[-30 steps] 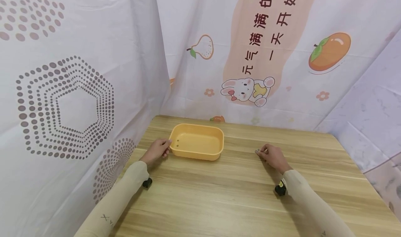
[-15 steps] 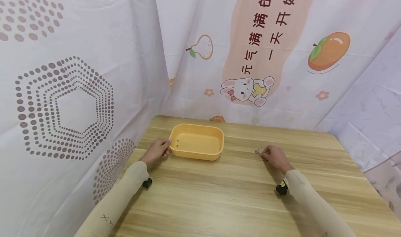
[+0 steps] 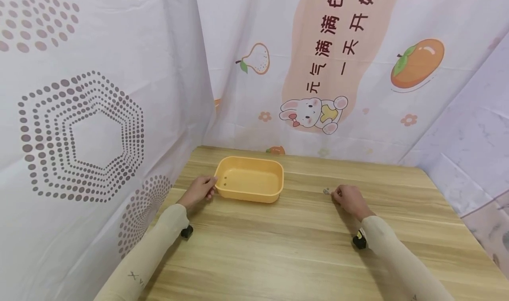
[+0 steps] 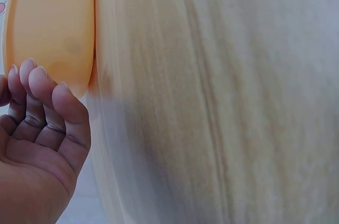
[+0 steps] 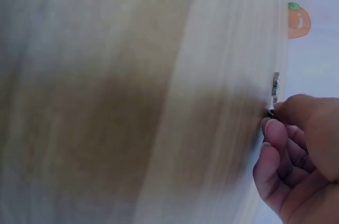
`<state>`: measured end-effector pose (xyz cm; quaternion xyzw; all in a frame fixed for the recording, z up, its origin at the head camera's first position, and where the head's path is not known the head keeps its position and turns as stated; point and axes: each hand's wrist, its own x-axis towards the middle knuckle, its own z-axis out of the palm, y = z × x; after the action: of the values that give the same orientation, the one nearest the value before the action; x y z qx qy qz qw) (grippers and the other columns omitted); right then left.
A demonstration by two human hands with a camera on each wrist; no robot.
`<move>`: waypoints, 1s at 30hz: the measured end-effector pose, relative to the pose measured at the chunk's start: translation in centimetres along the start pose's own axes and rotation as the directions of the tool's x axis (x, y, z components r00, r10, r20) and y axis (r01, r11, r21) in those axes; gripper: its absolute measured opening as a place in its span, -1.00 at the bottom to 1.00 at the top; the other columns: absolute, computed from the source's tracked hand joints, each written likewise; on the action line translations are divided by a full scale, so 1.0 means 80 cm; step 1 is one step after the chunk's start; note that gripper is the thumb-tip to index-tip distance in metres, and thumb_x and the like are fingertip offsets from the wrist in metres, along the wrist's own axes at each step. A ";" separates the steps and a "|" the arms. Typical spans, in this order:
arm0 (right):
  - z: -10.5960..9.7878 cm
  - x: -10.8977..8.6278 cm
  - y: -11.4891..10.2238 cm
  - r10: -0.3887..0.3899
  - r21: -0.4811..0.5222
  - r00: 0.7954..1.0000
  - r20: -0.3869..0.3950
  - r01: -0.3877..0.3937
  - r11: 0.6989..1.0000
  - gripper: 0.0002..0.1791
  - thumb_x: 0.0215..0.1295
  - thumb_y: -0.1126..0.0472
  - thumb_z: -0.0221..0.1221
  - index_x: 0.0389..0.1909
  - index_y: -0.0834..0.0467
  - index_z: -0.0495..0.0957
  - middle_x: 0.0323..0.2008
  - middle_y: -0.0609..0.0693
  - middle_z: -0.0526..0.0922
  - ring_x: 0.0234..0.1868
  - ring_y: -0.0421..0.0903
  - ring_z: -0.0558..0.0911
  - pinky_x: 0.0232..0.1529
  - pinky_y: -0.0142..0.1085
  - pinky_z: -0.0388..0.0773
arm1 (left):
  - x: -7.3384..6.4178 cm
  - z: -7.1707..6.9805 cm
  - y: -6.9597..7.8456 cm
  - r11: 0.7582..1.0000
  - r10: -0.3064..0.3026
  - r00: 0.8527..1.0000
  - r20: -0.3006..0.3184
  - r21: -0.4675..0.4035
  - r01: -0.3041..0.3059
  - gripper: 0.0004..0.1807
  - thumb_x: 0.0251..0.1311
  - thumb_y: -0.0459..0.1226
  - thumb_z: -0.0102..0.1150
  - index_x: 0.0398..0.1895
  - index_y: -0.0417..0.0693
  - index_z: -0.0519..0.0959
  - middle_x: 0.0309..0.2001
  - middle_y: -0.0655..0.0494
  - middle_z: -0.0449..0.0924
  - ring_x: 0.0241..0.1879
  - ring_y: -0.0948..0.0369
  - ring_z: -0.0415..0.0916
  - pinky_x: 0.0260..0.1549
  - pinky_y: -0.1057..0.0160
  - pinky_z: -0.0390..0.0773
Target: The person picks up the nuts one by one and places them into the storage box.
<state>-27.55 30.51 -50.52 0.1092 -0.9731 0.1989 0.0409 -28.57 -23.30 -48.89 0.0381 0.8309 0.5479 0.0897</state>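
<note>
A shallow yellow plastic basin (image 3: 250, 199) stands on the table towards the back left. At its left end my left hand (image 3: 198, 190) grips the rim; in the left wrist view the fingers curl up at the basin's orange-looking wall (image 4: 50, 28). Far to the right, my right hand (image 3: 351, 200) is low over the tabletop, thumb and forefinger brought together. In the right wrist view they pinch a small dark piece (image 5: 271, 113), mostly hidden by the fingertips. Just beyond them lie several tiny silvery metal pieces (image 3: 326, 191), standing up like little nuts.
The wood-grain table (image 3: 270, 252) runs back to a printed white curtain (image 3: 238, 115). Another curtain (image 3: 167, 71) borders the left side. Two small dark round spots (image 3: 225, 180) show inside the basin's left end.
My right hand has drawn slightly to the right, away from the tiny metal pieces, which show more plainly. The left hand and the basin have stayed put.
</note>
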 end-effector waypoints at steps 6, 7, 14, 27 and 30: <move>-0.005 -0.003 -0.003 0.024 0.029 1.000 0.010 -0.025 0.999 -0.76 0.48 0.24 0.23 -0.40 0.28 0.65 -0.51 -0.01 0.65 -0.53 -0.14 0.55 -0.51 -0.27 0.53 | 0.001 0.000 0.001 1.000 0.000 1.000 0.001 -0.008 0.000 -0.54 0.61 -0.03 -0.04 -0.27 -0.24 0.56 -0.46 0.03 0.53 -0.52 0.23 0.46 -0.54 0.34 0.55; -0.005 -0.003 -0.003 0.037 0.036 0.999 0.015 -0.037 0.999 -0.77 0.48 0.24 0.24 -0.39 0.27 0.65 -0.50 -0.01 0.66 -0.53 -0.15 0.56 -0.52 -0.29 0.54 | 0.001 0.000 0.000 1.000 -0.003 1.000 0.000 -0.011 0.003 -0.54 0.61 -0.03 -0.04 -0.27 -0.24 0.56 -0.46 0.02 0.53 -0.52 0.22 0.46 -0.54 0.34 0.55; -0.006 -0.007 -0.003 0.071 0.096 0.996 0.053 -0.076 0.992 -0.80 0.49 0.28 0.18 -0.31 0.31 0.66 -0.43 0.03 0.69 -0.57 -0.18 0.59 -0.54 -0.29 0.58 | -0.001 0.000 0.001 1.000 0.007 1.000 0.001 -0.001 -0.007 -0.54 0.62 -0.02 -0.05 -0.22 -0.26 0.57 -0.43 0.00 0.54 -0.52 0.22 0.45 -0.53 0.33 0.55; -0.006 -0.008 -0.004 0.055 0.146 0.997 0.054 -0.062 0.987 -0.82 0.47 0.30 0.11 -0.29 0.27 0.65 -0.39 0.04 0.71 -0.56 -0.17 0.60 -0.53 -0.28 0.60 | -0.002 0.000 0.000 1.000 0.008 1.000 0.003 -0.008 -0.008 -0.53 0.61 -0.02 -0.05 -0.12 -0.30 0.57 -0.39 -0.05 0.55 -0.50 0.23 0.46 -0.52 0.33 0.56; -0.006 -0.006 -0.006 0.046 0.147 0.998 0.044 -0.052 0.988 -0.82 0.47 0.30 0.10 -0.28 0.26 0.65 -0.38 0.05 0.71 -0.57 -0.17 0.59 -0.52 -0.27 0.59 | -0.002 0.000 0.000 1.000 0.008 1.000 0.005 -0.011 -0.008 -0.53 0.61 -0.01 -0.05 -0.10 -0.30 0.57 -0.39 -0.04 0.55 -0.50 0.23 0.46 -0.52 0.33 0.56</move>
<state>-26.92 30.37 -50.00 0.0918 -0.9587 0.2692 0.0082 -28.41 -23.36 -48.88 0.0422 0.8273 0.5529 0.0898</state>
